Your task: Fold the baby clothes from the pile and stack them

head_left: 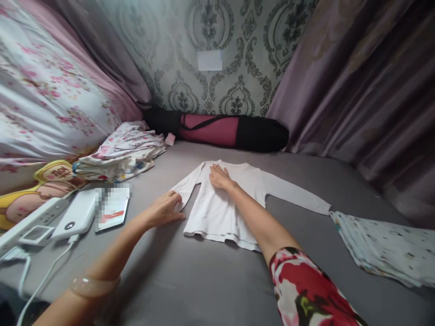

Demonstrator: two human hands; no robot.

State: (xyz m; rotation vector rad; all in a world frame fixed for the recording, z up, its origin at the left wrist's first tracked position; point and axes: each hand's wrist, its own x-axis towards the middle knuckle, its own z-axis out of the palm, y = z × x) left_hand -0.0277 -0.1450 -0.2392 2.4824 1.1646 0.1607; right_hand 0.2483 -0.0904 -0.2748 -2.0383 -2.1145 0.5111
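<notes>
A small white long-sleeved shirt [217, 213] lies spread on a grey bed sheet, its neckline away from me and its hem towards me. My right hand [220, 176] rests flat on the upper chest of the shirt, fingers stretched out. At the cuff end of the left sleeve is my left hand [167, 209], its fingers bent over the fabric and the thumb held apart from them. The right sleeve reaches out to the side, its cuff meeting a stack of folded patterned cloth [390, 244].
Left of the shirt lie a phone [113, 208], a white power bank [76, 215] with a cable, and a power strip [37, 222]. Behind them are crumpled printed clothes [125, 149] and a yellow cartoon cushion [37, 194]. A black and maroon long bag [214, 130] lies along the wall.
</notes>
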